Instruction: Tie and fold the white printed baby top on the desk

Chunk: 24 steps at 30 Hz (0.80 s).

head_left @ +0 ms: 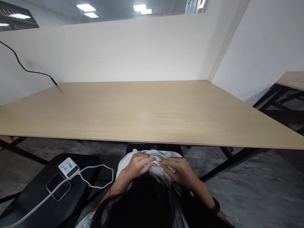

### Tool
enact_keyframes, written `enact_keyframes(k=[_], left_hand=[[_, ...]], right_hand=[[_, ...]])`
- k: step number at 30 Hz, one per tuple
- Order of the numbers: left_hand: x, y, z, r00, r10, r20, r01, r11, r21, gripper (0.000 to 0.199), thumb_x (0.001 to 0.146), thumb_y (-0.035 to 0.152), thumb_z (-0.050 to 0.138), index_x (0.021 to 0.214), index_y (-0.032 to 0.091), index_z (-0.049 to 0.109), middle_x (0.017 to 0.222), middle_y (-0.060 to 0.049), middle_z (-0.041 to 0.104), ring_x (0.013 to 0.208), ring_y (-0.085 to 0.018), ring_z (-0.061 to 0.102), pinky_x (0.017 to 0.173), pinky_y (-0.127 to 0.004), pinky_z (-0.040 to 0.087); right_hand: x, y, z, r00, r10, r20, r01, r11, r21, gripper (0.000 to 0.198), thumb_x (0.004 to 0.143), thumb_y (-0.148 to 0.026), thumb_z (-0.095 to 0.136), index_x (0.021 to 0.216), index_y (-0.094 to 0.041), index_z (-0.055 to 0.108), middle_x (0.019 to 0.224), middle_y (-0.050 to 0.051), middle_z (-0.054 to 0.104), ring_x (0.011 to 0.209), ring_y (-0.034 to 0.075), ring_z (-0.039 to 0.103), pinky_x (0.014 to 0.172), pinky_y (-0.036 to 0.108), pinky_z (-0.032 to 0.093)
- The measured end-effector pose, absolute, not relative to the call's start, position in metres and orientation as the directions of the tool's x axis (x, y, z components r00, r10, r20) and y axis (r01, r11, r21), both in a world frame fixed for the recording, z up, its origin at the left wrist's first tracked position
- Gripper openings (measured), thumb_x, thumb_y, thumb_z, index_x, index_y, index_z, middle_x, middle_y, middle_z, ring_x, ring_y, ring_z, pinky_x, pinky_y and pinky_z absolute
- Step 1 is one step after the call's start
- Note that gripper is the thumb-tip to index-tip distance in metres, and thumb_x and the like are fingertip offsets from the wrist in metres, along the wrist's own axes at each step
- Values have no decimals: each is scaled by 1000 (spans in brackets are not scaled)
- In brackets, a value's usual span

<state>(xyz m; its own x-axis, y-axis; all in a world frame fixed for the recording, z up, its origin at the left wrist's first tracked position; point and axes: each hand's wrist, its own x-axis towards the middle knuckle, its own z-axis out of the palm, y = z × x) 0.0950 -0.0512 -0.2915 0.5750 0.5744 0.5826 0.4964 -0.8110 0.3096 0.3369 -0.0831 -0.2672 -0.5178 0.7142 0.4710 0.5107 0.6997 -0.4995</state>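
Note:
White cloth (155, 153) lies gathered over my lap, below the front edge of the table; it looks like part of a garment. On its left side, my left hand (140, 163) is closed, thumb and fingers pinching a fold. Opposite it, my right hand (178, 169) pinches the same cloth with thumb and forefinger. The fingertips of both hands nearly meet at the middle of the cloth. Dark hair (149, 202) hides the lower part of the cloth and some of my forearms.
A wooden table (142, 110) spreads ahead, with a white partition (142, 50) behind it. On a black chair (78, 198) at left lie a phone (58, 186) and a white device (68, 167) with a white cable (45, 200). A black cable (35, 72) hangs at far left.

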Motion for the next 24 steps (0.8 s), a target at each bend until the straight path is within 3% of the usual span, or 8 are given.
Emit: enact_keyframes(k=[5, 8, 11, 14, 18, 21, 24], left_hand=[[95, -48, -294, 618, 513, 596, 413, -856, 310, 25, 98, 36, 52, 93, 20, 71, 69, -2, 67, 61, -13, 60, 64, -24, 44], [98, -49, -283, 680, 552, 483, 368, -826, 426, 27, 98, 36, 53, 89, 19, 72, 69, -3, 65, 63, -13, 59, 64, -24, 42], [96, -51, -257, 789, 553, 268, 313, -737, 599, 27, 93, 44, 60, 97, 20, 73, 82, -5, 69, 76, -15, 63, 72, -24, 46], [80, -50, -227, 818, 556, 150, 302, -636, 710, 48, 80, 55, 73, 116, 24, 69, 106, -7, 68, 101, -21, 63, 90, -28, 48], [39, -47, -209, 781, 625, -9, 385, -470, 794, 58, 86, 59, 64, 135, 29, 58, 141, -8, 52, 131, -24, 48, 115, -35, 37], [9, -44, -217, 691, 698, -186, 546, -336, 767, 61, 94, 60, 48, 145, 28, 46, 154, -6, 38, 144, -24, 33, 124, -37, 23], [-4, -38, -239, 522, 760, -387, 739, -176, 651, 64, 95, 61, 41, 146, 22, 45, 151, -8, 44, 141, -26, 37, 124, -40, 24]], right_hand=[[337, -84, -255, -594, 716, 367, 384, 653, -652, 19, 99, -27, 58, 105, -27, 75, 94, 2, 74, 80, 16, 69, 72, 27, 48], [339, -86, -244, -640, 706, 304, 326, 608, -724, 19, 99, -29, 58, 100, -25, 77, 85, 1, 72, 74, 15, 67, 68, 25, 46], [347, -85, -238, -676, 685, 272, 264, 569, -779, 21, 97, -37, 63, 94, -23, 78, 72, 1, 67, 63, 14, 60, 62, 25, 43], [366, -79, -243, -585, 734, 345, 157, 519, -840, 34, 96, -50, 60, 99, -21, 78, 80, 6, 68, 74, 18, 62, 71, 29, 48], [396, -67, -261, -279, 904, 325, 127, 370, -920, 46, 100, -57, 48, 106, -21, 77, 110, 11, 69, 106, 26, 63, 93, 36, 50], [410, -58, -276, -290, 940, 180, 174, 236, -956, 47, 97, -57, 52, 118, -21, 72, 124, 12, 65, 119, 29, 58, 102, 39, 48], [407, -49, -294, -335, 936, 107, 254, 199, -947, 48, 94, -59, 53, 114, -19, 71, 120, 13, 66, 114, 29, 61, 101, 43, 49]])
